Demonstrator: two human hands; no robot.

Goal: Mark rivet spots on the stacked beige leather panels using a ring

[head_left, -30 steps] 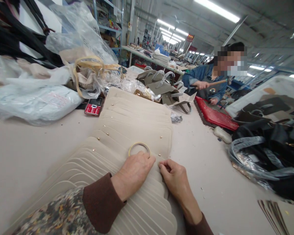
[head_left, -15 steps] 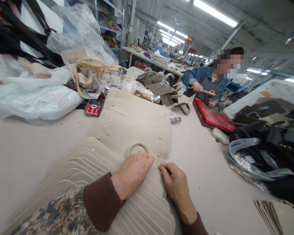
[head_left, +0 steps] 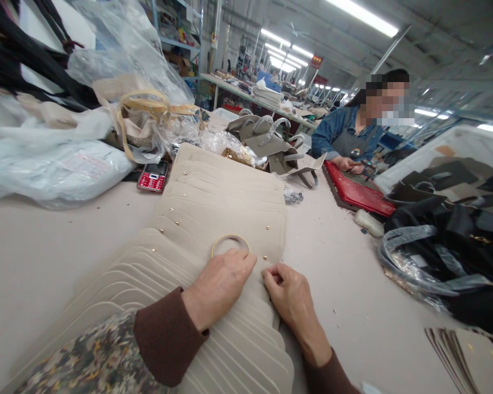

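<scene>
A fanned stack of beige panels runs down the table in front of me, with small gold studs on the upper ones. My left hand rests over the stack, closed on a thin roll of yellow tape whose ring stands out beyond the fingers. Close on its right, my right hand is closed in a pinch at the right edge of the panels. What lies between those fingertips, if anything, is hidden.
A red mobile phone lies left of the stack, near plastic-wrapped packs. Black bags are at right, above more panels. Across the table a co-worker works over a red board.
The small yellow piece at my right fingertips no longer shows, and those fingers have curled in slightly. My left hand keeps the tape roll. The co-worker's raised hand has come down to the red board.
</scene>
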